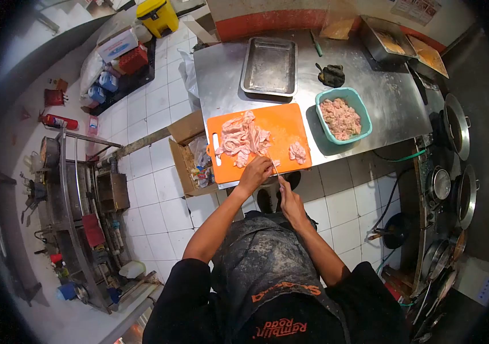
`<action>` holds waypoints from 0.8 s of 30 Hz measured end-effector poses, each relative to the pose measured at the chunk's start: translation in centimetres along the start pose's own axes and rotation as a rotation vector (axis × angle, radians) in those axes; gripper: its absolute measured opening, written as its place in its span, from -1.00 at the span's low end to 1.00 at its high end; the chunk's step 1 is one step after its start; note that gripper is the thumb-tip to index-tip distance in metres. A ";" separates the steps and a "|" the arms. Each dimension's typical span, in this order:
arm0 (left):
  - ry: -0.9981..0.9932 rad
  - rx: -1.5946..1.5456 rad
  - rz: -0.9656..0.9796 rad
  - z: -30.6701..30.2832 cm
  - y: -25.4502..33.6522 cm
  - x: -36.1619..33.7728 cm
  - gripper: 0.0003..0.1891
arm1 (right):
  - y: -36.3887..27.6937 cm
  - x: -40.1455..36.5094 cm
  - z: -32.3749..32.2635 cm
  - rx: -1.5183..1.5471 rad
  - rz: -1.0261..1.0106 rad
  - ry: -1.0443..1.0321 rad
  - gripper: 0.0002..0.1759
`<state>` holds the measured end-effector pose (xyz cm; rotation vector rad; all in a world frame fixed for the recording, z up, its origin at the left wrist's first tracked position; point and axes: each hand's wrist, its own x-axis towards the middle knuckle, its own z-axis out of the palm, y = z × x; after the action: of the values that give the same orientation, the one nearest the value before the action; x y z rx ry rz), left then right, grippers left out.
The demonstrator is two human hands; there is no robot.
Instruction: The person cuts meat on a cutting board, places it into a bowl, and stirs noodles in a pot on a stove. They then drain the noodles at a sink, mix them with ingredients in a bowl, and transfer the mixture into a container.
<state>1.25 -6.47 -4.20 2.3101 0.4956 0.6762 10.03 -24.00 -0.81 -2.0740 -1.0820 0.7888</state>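
The raw meat pile (243,137) lies on the orange cutting board (281,123), its length running away from the person; the left hand (256,173) is nearer, fingers curled onto its near end (grip partly hidden). The right hand (290,200), just behind, clasps a knife (273,167) aimed at the meat; a teal basin (339,141) stands to the right

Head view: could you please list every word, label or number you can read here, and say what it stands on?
"Ramblin' Road" (roughly, as it is seen upside down): orange lettering on the person's dark clothing.
Curved orange lettering just above it on the same clothing: too distorted to read.
Notices on the far wall: too small to read.
Label on the white box by the floor shelf: too blurred to read.
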 end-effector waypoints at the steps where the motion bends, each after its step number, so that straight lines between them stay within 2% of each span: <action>1: 0.004 -0.014 -0.011 0.1 0.1 0.0 -0.86 | 0.1 -0.3 0.0 -0.002 0.001 0.001 -0.56; 7: -0.022 0.025 0.031 0.2 0.0 0.2 -0.87 | 0.5 1.3 1.7 0.030 0.012 0.018 -0.57; 10: -0.043 0.049 0.047 0.0 -0.2 0.4 -0.87 | 0.7 3.0 2.6 -0.008 -0.054 0.086 -0.57; 14: -0.024 0.065 0.028 -0.1 0.0 0.5 -0.87 | 1.6 -0.2 2.4 0.036 -0.110 0.116 -0.58; 16: -0.019 0.061 0.053 -0.1 0.1 0.1 -0.87 | 1.5 -2.4 2.0 0.057 -0.084 0.120 -0.63; 19: -0.062 0.057 0.017 -0.1 0.1 0.1 -0.83 | 1.3 1.2 2.6 -0.058 -0.058 0.089 -0.57; 21: -0.106 0.054 0.008 -0.5 0.3 0.4 -0.83 | 1.0 2.4 2.5 -0.006 -0.066 0.112 -0.56; 23: -0.057 0.065 0.030 -0.3 0.3 0.1 -0.84 | 0.7 1.0 1.9 -0.074 0.025 0.013 -0.61; 24: -0.023 0.093 0.046 0.2 0.0 -0.1 -0.84 | 1.1 -0.5 1.7 -0.047 0.001 0.030 -0.60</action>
<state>1.26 -6.58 -4.39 2.4205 0.4738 0.6601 8.99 -24.48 -2.56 -2.1188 -1.0930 0.7364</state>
